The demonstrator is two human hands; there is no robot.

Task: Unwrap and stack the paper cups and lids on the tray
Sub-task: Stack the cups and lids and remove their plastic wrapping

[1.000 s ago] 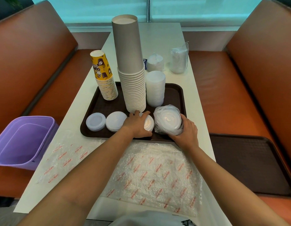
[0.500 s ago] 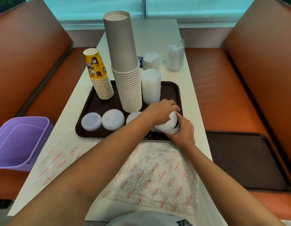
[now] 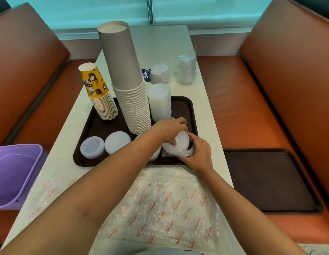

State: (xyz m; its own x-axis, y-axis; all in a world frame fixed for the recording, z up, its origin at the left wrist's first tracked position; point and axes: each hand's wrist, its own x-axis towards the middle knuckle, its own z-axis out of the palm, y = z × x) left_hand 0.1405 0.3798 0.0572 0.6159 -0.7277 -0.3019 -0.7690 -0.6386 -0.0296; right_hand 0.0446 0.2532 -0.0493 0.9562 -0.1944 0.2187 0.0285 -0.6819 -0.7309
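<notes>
Right of frame centre, at the tray's [image 3: 178, 103] near right corner, both hands are working a wrapped lid bundle [image 3: 180, 149]. The left hand [image 3: 169, 130] is pinching its plastic from above; the right hand [image 3: 198, 155] is cupping it, fingers curled. Best to steady the lids while peeling, so none spill.

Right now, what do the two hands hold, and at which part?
Both hold the wrapped lids over the tray: the left hand grips the top, the right hand the near lower side.
</notes>
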